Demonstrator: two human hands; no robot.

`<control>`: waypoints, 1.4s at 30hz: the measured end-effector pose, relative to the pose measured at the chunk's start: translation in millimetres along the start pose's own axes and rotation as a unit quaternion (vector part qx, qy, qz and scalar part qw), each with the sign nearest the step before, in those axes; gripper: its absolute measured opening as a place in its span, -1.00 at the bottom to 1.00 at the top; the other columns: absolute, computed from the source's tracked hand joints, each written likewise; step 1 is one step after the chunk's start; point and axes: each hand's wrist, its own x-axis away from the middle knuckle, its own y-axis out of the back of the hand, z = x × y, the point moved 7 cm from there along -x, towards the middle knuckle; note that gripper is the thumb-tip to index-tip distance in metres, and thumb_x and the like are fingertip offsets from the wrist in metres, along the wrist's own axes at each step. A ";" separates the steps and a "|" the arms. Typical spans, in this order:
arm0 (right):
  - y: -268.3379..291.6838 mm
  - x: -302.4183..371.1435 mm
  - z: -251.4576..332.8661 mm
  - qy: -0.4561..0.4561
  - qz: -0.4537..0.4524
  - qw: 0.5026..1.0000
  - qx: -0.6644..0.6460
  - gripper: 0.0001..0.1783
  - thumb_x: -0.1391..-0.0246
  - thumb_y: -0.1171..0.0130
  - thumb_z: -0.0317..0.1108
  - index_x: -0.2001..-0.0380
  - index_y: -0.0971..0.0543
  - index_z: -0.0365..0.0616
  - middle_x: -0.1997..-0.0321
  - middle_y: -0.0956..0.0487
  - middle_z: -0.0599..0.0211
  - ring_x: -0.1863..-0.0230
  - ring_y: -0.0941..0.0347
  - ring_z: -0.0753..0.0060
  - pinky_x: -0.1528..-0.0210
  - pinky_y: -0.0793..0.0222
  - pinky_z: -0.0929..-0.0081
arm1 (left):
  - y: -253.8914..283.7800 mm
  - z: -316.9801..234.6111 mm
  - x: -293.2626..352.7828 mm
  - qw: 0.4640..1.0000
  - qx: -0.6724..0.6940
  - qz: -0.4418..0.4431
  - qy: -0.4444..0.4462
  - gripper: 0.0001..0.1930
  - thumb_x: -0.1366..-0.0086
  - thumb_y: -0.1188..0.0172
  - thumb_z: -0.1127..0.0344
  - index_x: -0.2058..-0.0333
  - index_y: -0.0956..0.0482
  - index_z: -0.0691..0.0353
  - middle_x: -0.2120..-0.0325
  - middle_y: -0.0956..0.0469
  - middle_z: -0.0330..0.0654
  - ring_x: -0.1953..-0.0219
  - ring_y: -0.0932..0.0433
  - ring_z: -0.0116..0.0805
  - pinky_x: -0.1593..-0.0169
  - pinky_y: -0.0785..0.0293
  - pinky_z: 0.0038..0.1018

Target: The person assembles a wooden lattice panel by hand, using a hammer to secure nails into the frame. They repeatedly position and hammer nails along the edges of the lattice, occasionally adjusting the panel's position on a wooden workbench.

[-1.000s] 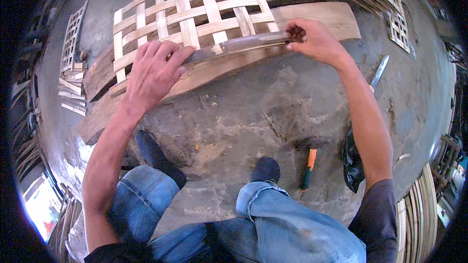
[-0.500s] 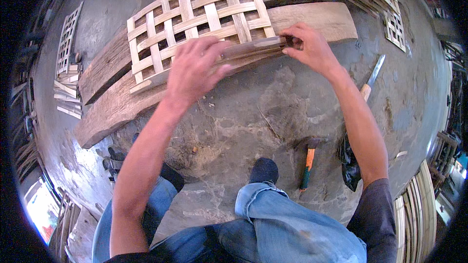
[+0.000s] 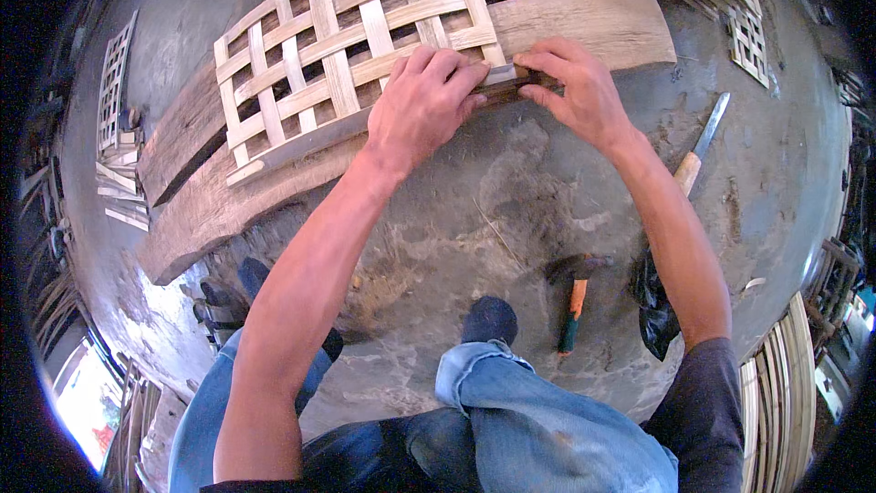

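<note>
A woven bamboo lattice panel (image 3: 371,20) lies tilted across two rough wooden planks (image 3: 584,32). Along its near edge runs a bamboo strip (image 3: 306,141). My left hand (image 3: 418,108) is closed over this strip right of its middle, fingers on top and thumb on the near side. At the strip's right end, my right hand (image 3: 584,96) has thumb and index finger around the tip, the other fingers curled behind. My fingers partly hide the strip between the two hands.
A hammer (image 3: 577,306) with an orange and green handle lies on the concrete floor (image 3: 438,237). To the right are a long knife (image 3: 703,146) and a black plastic bag (image 3: 652,310). More lattice panels (image 3: 748,41) and bamboo strips (image 3: 776,393) lie around.
My left hand has slid right along the strip and closed on it. The right hand stays at the strip's right end, its fingers now lower around the tip. The panel appears slightly further left.
</note>
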 end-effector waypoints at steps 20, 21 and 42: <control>-4.4 12.1 20.5 0.055 -0.054 0.994 0.081 -0.58 0.12 -0.35 -0.39 0.11 -0.59 -0.19 0.08 -0.58 0.26 0.01 -0.47 0.18 -0.08 -0.41 0.31 | -1.2 -6.2 1.9 1.000 -0.019 0.001 -0.004 -0.62 -0.08 -0.38 0.26 0.09 -0.60 0.07 0.21 -0.50 -0.26 0.13 -0.47 -0.21 0.03 -0.48 -0.32; -3.6 12.6 19.4 0.047 -0.058 0.994 0.081 -0.59 0.12 -0.35 -0.39 0.12 -0.59 -0.20 0.09 -0.58 0.26 0.01 -0.47 0.18 -0.09 -0.41 0.31 | -1.3 -6.1 1.4 1.000 -0.017 0.002 -0.003 -0.62 -0.07 -0.38 0.27 0.09 -0.60 0.07 0.22 -0.49 -0.26 0.13 -0.46 -0.21 0.03 -0.48 -0.31; -2.6 16.2 22.5 0.028 -0.083 0.993 0.079 -0.60 0.10 -0.35 -0.47 0.10 -0.61 -0.18 0.07 -0.58 0.19 0.04 -0.46 0.09 -0.05 -0.44 0.27 | 3.9 -9.3 -1.4 0.999 0.017 -0.006 0.042 -0.67 -0.10 -0.35 0.30 0.12 -0.59 0.07 0.22 -0.52 -0.23 0.11 -0.46 -0.16 -0.02 -0.44 -0.28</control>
